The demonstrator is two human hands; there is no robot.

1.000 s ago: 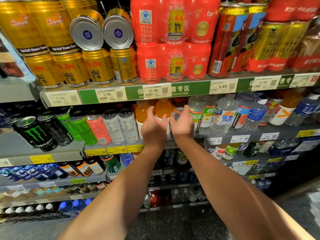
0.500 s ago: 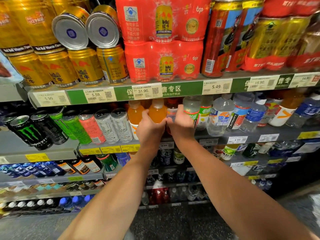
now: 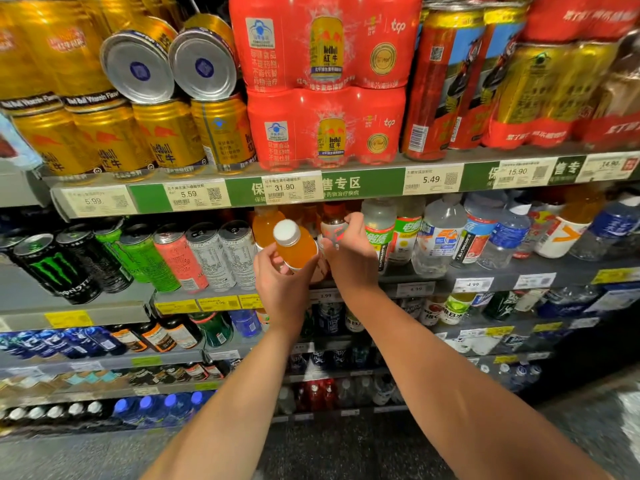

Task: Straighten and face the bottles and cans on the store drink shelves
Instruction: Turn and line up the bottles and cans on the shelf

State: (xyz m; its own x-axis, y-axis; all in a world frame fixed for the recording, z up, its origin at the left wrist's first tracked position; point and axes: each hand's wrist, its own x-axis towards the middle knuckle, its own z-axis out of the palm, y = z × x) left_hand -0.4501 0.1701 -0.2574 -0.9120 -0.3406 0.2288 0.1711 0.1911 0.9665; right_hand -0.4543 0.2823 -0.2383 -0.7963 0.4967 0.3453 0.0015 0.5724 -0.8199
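Two hands worked at the second shelf [image 3: 571, 268], under the green price strip [image 3: 242, 192]. The left hand [image 3: 282, 287] curled around an orange drink bottle [image 3: 298, 249], tipped so its white cap [image 3: 286, 232] leaned toward the camera. Just right of that grip, touching it, the right hand [image 3: 349, 254] pinched a red-labelled bottle [image 3: 333, 226] standing upright on the shelf. Another orange bottle [image 3: 265, 223] stood just behind the left hand's grip, tall silver cans [image 3: 221, 254] to its left.

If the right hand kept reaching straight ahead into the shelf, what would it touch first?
Probably nothing new: the right hand already grips a red-labelled bottle there. Pushed deeper, that bottle would likely meet others behind it, though depth is unclear.
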